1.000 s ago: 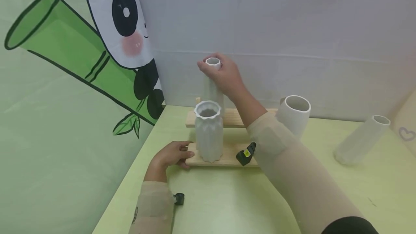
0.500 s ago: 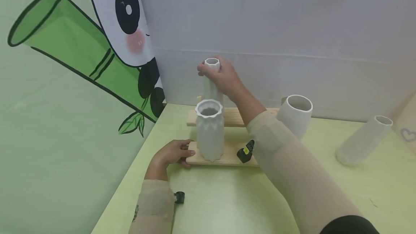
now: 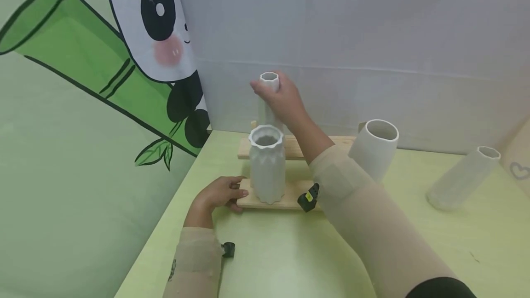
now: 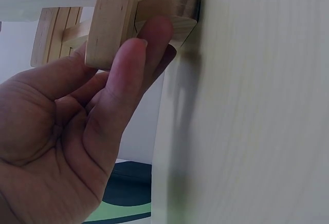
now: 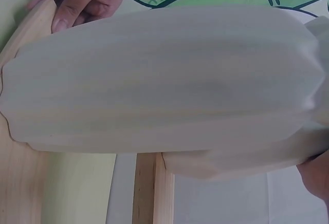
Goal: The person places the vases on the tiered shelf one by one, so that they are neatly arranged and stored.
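In the head view, my right hand (image 3: pixel 285 100) grips the neck of a tall, slim white vase (image 3: pixel 268 111) at the back. That vase stands at the left end of the upper board (image 3: pixel 298 148) of a two-level wooden stand. My left hand (image 3: pixel 217 192) holds the left end of the lower board (image 3: pixel 291 196); the left wrist view has the thumb and fingers around that board end (image 4: pixel 110 29). A wider white vase with a scalloped rim (image 3: pixel 267 169) stands upright on the lower board, hiding the slim one's lower part. It fills the right wrist view, with the slim vase (image 5: pixel 205 163) behind it.
Right of the stand, a wide-mouthed white vase (image 3: pixel 377 148) leans to the right, partly behind my right sleeve. Another slim white vase (image 3: pixel 461 180) tilts right further along the pale yellow table (image 3: pixel 290 256). A white cloth wall (image 3: pixel 372 36) and a panda-print cloth (image 3: pixel 83 160) border the table.
My right forearm has shifted slightly left, while the right hand stays at the slim vase's neck. The left hand keeps its hold on the lower board. The vases stay in place.
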Tool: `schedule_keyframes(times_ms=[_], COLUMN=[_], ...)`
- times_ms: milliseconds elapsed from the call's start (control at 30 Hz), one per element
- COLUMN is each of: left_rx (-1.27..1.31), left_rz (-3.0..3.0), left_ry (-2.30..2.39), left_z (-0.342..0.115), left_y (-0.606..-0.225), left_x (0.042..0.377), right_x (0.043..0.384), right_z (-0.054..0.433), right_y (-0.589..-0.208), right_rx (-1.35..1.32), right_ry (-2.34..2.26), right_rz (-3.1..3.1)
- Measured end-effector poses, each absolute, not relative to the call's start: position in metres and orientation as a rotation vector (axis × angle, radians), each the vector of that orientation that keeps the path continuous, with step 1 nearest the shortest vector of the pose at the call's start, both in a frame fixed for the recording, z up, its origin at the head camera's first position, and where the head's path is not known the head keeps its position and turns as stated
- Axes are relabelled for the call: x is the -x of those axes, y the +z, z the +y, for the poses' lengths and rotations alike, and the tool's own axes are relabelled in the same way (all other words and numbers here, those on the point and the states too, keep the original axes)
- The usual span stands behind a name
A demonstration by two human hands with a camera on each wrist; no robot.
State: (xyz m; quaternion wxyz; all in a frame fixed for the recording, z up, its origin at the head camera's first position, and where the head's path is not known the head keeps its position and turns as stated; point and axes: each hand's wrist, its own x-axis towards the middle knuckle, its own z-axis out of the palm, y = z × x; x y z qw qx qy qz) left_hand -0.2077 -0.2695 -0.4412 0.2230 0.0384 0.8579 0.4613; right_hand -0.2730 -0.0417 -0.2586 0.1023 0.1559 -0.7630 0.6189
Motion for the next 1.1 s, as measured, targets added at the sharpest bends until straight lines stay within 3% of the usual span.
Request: schedule_keyframes(times_ms=[400,1100], left_rx=[-0.095,-0.066], left_rz=[2.364,2.328], left_ry=[1.275,1.311], left_z=[-0.266,-0.267], left_y=[-0.442,-0.442], left_x=[0.208,0.208], right_x=[0.276,0.273], right_z=[-0.033,-0.039], right_y=[-0.261,-0.257], right_rx=[-0.548,-0.456], right_ry=[1.825,1.726], right_rz=[-2.274,-2.361])
